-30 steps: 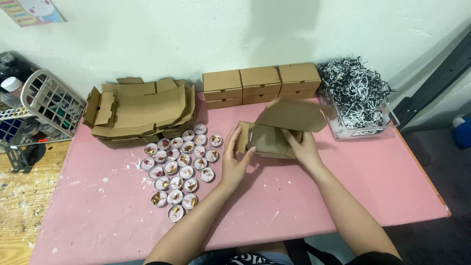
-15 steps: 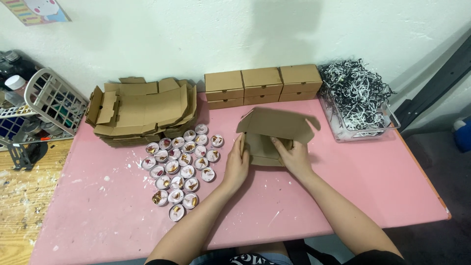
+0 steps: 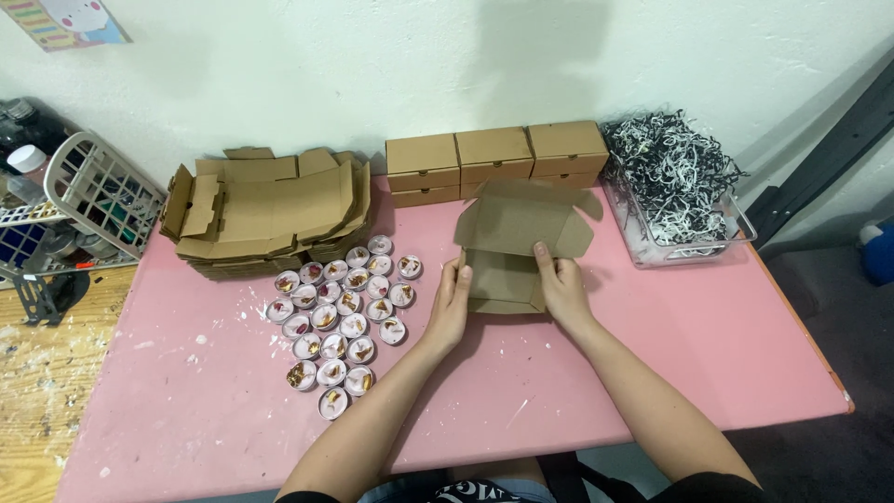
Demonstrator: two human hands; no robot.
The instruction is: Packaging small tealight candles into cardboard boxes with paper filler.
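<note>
Both hands, left hand [image 3: 450,303] and right hand [image 3: 562,289], pinch the half-folded cardboard box [image 3: 510,251] at table centre; lid open. Three folded boxes [image 3: 494,158] stand far; flat blanks [image 3: 270,210] remain left.

Both forearms reach forward, left hand [image 3: 451,303] and right hand [image 3: 562,287] set apart, fingers curled.

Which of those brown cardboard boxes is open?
The half-folded box between the left hand and right hand; its lid stands up, while the closed boxes sit behind.
</note>
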